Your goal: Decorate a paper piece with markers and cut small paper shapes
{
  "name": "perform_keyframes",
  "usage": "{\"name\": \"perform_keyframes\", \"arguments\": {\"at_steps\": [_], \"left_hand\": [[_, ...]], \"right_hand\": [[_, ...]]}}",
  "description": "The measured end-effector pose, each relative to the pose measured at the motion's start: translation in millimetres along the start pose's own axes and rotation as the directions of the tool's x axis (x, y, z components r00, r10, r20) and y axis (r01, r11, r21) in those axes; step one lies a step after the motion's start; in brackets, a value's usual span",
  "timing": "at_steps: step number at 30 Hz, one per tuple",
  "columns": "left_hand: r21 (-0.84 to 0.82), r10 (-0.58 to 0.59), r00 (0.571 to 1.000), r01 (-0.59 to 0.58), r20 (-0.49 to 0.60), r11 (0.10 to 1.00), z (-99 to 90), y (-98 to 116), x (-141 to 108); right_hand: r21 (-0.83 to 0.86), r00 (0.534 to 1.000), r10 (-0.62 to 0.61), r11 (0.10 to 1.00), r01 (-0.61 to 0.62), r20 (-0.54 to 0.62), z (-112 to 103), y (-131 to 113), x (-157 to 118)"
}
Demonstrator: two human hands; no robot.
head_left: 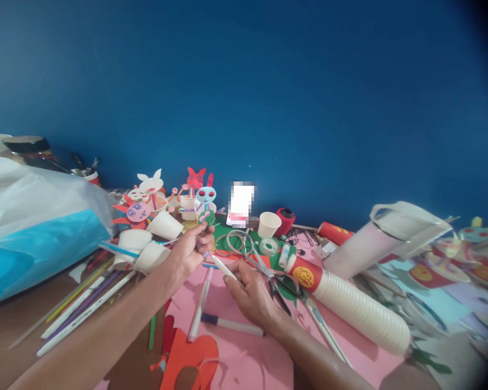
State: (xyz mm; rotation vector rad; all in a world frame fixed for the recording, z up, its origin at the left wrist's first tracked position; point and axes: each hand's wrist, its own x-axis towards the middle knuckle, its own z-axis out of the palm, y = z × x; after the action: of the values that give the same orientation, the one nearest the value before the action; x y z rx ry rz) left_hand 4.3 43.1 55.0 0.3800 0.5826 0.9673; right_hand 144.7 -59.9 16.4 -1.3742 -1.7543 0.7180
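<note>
My left hand point(191, 246) is closed, its fingers pinched around a small green paper cutout point(206, 217) with pink marks that shows above the fingertips. A bit of purple shows below the fingers; what it belongs to is hard to make out. My right hand point(250, 290) grips a white marker pen point(224, 266), its tip pointing up-left near the left fingers. Beneath both hands lies pink paper point(248, 357), bearing a dark-capped marker point(236, 325) and a whitish pen point(200, 306). Scissors point(278, 295) lie just beyond my right wrist.
Paper-cup figures point(206, 195) stand at the back, near white cups point(150, 257) on the left. A long stack of cups point(358, 303) lies on the right beside a white jug point(370, 244). A blurred bright phone point(241, 203) stands against the blue wall. Tape point(269, 246) lies before it.
</note>
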Motion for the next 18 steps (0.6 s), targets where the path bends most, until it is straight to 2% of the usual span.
{"name": "perform_keyframes", "arguments": {"at_steps": [8, 18], "left_hand": [[-0.038, 0.055, 0.998, -0.057, -0.042, 0.998, 1.4, -1.6, -1.7], [-0.047, 0.064, 0.997, -0.065, -0.033, 0.997, -2.5, -19.0, 0.6]], "right_hand": [[-0.031, 0.999, -0.048, 0.998, 0.048, -0.011, 1.7, -0.7, 0.1], [-0.046, 0.999, -0.04, 0.998, 0.04, 0.006, 3.2, 1.2, -0.1]]}}
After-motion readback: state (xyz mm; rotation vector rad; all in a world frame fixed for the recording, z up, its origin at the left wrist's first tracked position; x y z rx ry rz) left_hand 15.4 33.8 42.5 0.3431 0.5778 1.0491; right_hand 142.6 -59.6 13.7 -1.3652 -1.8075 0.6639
